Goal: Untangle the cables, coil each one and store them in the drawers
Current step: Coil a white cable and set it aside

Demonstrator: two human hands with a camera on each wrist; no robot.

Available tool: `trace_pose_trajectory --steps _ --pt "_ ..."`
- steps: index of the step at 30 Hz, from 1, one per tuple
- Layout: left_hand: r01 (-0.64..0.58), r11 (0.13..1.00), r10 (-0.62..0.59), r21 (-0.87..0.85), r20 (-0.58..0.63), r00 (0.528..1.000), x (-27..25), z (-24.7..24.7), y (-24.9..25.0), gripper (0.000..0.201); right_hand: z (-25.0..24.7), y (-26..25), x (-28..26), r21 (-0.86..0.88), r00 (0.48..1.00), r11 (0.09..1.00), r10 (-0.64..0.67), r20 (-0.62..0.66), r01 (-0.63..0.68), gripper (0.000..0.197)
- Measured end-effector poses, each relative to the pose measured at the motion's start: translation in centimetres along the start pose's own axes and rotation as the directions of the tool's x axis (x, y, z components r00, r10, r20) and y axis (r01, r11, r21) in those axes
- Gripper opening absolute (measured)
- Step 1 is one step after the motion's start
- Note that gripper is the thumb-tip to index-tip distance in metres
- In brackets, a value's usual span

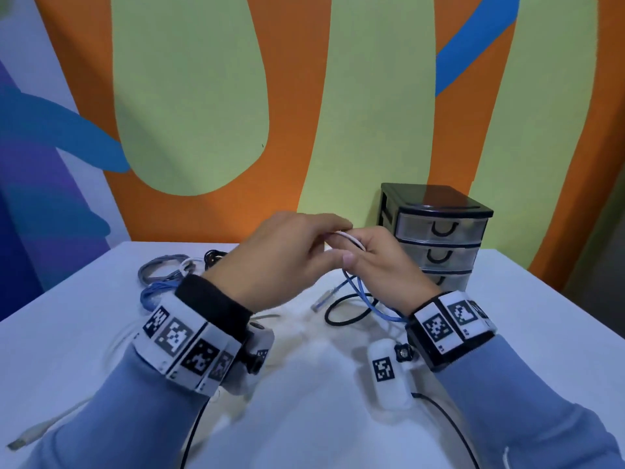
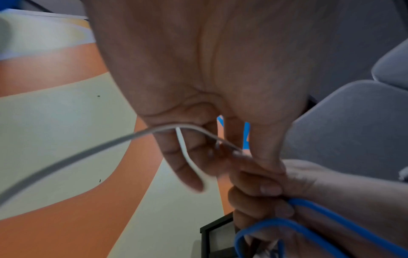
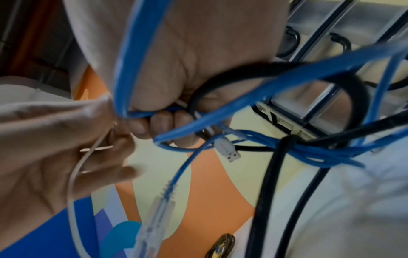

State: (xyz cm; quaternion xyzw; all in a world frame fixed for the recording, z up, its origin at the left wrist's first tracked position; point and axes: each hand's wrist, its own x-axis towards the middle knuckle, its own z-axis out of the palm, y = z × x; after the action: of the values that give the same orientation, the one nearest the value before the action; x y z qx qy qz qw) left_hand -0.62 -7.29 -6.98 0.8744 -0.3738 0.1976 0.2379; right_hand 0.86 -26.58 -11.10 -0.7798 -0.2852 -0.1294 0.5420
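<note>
Both hands meet above the middle of the white table (image 1: 541, 333). My left hand (image 1: 324, 245) pinches a thin white cable (image 1: 348, 236); in the left wrist view the white cable (image 2: 185, 153) loops over its curled fingers (image 2: 187, 174). My right hand (image 1: 372, 262) is closed in a fist around a bundle of blue cable (image 3: 137, 61) and black cable (image 3: 271, 174). The blue cable (image 1: 363, 296) and the black cable (image 1: 341, 313) hang from the fist to the table. A white USB plug (image 3: 227, 148) and a clear network plug (image 3: 154, 218) dangle below the fist.
A black three-drawer unit (image 1: 436, 231) with clear, closed drawers stands at the back right against the painted wall. A grey coil (image 1: 159, 269) and a blue coil (image 1: 152, 296) lie at the left. Another white USB lead (image 1: 30, 434) trails off the near left edge.
</note>
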Motion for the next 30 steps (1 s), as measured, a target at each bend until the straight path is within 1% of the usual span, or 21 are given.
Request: trace_pose_trajectory --steps 2,3,5,6,7,9,10,11,12,13,15,17,18,19,20,22,24,26,27,28,30 --pt "-0.015 0.999 0.021 0.039 -0.138 0.99 0.4 -0.2 -0.5 0.016 0.0 0.0 0.1 -0.047 0.999 0.998 0.029 -0.039 -0.031 0.055" --pt "-0.027 0.997 0.042 0.068 -0.22 0.975 0.4 -0.3 -0.6 0.017 0.0 0.0 0.1 -0.067 0.998 0.997 0.043 -0.05 -0.046 0.055" --pt "-0.041 0.998 0.053 0.038 -0.401 0.914 0.3 -0.7 -0.2 0.02 0.0 0.3 0.2 -0.096 0.997 0.993 0.066 -0.039 -0.07 0.046" --pt "-0.049 0.998 0.02 -0.043 -0.516 0.856 0.4 -1.3 0.2 0.02 -0.1 0.7 0.2 -0.143 0.996 0.985 0.093 -0.013 -0.094 0.037" --pt "-0.063 0.989 -0.041 -0.136 -0.647 0.761 0.5 -2.1 0.2 0.02 -0.3 1.2 0.0 -0.219 0.991 0.968 0.132 0.032 -0.122 0.028" --pt "-0.152 0.944 -0.186 -0.291 -0.855 0.485 0.6 -4.7 -1.0 0.019 -0.4 2.4 -0.4 -0.34 0.972 0.926 0.212 0.098 -0.168 0.013" --pt "-0.19 0.915 -0.261 -0.356 -0.881 0.394 0.4 -6.0 -1.9 0.021 -0.5 2.9 -0.5 -0.338 0.971 0.923 0.223 0.083 -0.184 0.007" --pt "-0.193 0.893 -0.315 -0.407 -0.87 0.38 0.1 -6.8 -2.8 0.023 -0.6 3.0 -0.6 -0.306 0.975 0.932 0.219 0.05 -0.193 0.006" --pt "-0.169 0.882 -0.339 -0.44 -0.841 0.421 -0.2 -7.0 -3.5 0.024 -0.6 2.9 -0.5 -0.267 0.98 0.946 0.198 0.019 -0.186 0.007" --pt "-0.13 0.88 -0.335 -0.457 -0.792 0.511 -0.5 -6.6 -3.9 0.025 -0.5 2.6 -0.3 -0.23 0.985 0.958 0.171 -0.014 -0.17 0.009" --pt "-0.077 0.879 -0.278 -0.471 -0.637 0.719 -0.7 -5.4 -3.8 0.026 -0.2 1.8 0.2 -0.099 0.984 0.981 0.163 -0.073 -0.17 0.012" --pt "-0.049 0.88 -0.185 -0.472 -0.435 0.881 -0.7 -4.7 -3.4 0.024 0.1 0.6 0.4 0.181 0.967 0.963 0.225 -0.12 -0.202 0.023" --pt "-0.032 0.879 -0.134 -0.476 -0.312 0.941 -0.8 -4.6 -3.1 0.022 0.0 0.1 0.5 0.298 0.958 0.932 0.256 -0.129 -0.208 0.033" --pt "-0.013 0.886 -0.095 -0.463 -0.208 0.973 -0.7 -4.3 -2.9 0.019 -0.1 -0.5 0.5 0.364 0.954 0.908 0.271 -0.129 -0.209 0.042" --pt "0.012 0.899 -0.076 -0.438 -0.129 0.989 -0.7 -3.9 -2.6 0.016 0.0 -1.2 0.5 0.394 0.956 0.895 0.271 -0.112 -0.207 0.05" --pt "0.061 0.918 -0.081 -0.393 -0.033 0.996 -0.6 -2.7 -1.9 0.01 0.5 -2.6 0.4 0.421 0.972 0.884 0.233 -0.019 -0.204 0.059" --pt "0.072 0.929 -0.073 -0.362 0.013 0.997 -0.4 -1.5 -1.5 0.011 1.4 -3.3 0.2 0.365 0.975 0.905 0.217 0.051 -0.22 0.057" --pt "0.063 0.941 -0.064 -0.333 0.01 0.998 -0.2 -1.3 -1.5 0.014 2.0 -3.2 0.2 0.258 0.971 0.936 0.232 0.054 -0.238 0.054" --pt "0.08 0.929 -0.09 -0.36 -0.01 0.996 -0.2 -1.6 -1.8 0.011 1.9 -3.1 0.2 0.223 0.969 0.943 0.246 0.032 -0.247 0.053" --pt "0.101 0.903 -0.133 -0.418 -0.046 0.99 -0.2 -2.2 -2.2 0.008 1.5 -3.0 0.2 0.215 0.966 0.943 0.26 0.001 -0.254 0.049" --pt "0.127 0.818 -0.238 -0.561 -0.129 0.963 -0.7 -3.7 -3.7 0.019 0.2 -3.0 0.1 0.294 0.956 0.92 0.288 -0.059 -0.26 0.045"
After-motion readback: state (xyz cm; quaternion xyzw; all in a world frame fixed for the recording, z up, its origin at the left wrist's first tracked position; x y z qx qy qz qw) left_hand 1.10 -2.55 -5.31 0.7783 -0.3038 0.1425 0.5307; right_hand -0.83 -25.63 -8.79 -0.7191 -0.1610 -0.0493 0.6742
